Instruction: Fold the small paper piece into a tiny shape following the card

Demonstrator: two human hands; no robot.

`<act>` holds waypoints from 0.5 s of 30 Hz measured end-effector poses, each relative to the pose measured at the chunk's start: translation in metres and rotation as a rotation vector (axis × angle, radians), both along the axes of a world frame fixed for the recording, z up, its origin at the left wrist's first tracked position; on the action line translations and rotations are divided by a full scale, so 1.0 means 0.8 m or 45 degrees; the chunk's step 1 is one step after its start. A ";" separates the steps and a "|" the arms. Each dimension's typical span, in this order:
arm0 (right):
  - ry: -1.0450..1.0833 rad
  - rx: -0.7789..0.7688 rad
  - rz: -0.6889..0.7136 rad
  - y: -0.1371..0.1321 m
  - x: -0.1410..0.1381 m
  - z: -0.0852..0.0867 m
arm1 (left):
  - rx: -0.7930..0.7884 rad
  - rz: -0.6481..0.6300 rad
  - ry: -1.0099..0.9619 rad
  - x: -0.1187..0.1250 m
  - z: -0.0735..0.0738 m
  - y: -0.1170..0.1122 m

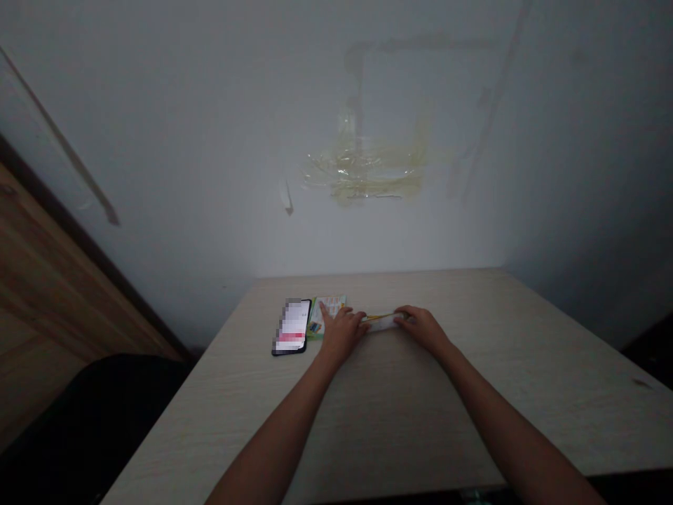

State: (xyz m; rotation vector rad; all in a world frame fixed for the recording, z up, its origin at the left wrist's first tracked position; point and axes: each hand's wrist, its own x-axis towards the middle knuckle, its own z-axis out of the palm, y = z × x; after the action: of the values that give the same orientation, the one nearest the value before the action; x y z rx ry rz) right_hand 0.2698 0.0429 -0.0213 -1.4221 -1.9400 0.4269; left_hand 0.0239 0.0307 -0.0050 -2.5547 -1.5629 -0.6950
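White with a yellow streak, the slim packet (383, 323) is just below and right of the frame's centre, low over the tabletop (389, 400); whether it touches the wood is hard to tell. The left hand (344, 330) has its grip narrowed on the packet's left end, the right hand (419, 327) pinches the right end. Squeezing both ends inward could buckle the packet, and a loose pinch on one side could let it twist or drop.

Left of centre, one outstretched finger of the left hand lies over the printed leaflet (331, 305), so a sweep that way could drag the leaflet into the phone (291, 330) just beside it. The phone seems safe from falling, well apart from the slanting left edge.

More room for moving lies right of centre and toward the lower middle. Beyond the back edge, the taped wall (236, 175) limits reach toward the top.
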 end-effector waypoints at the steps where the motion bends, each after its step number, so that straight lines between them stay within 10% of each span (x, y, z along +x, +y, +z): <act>1: 0.013 0.008 -0.031 0.001 -0.002 -0.003 | 0.009 0.001 -0.010 0.001 0.000 0.000; 15: -0.193 0.104 -0.061 0.003 -0.019 -0.018 | 0.072 -0.029 0.075 0.007 -0.006 0.000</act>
State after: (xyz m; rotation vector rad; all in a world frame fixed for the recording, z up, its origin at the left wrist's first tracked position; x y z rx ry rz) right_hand 0.2545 0.0450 -0.0359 -1.4816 -2.0141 0.2200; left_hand 0.0292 0.0309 -0.0100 -2.5320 -1.4776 -0.6506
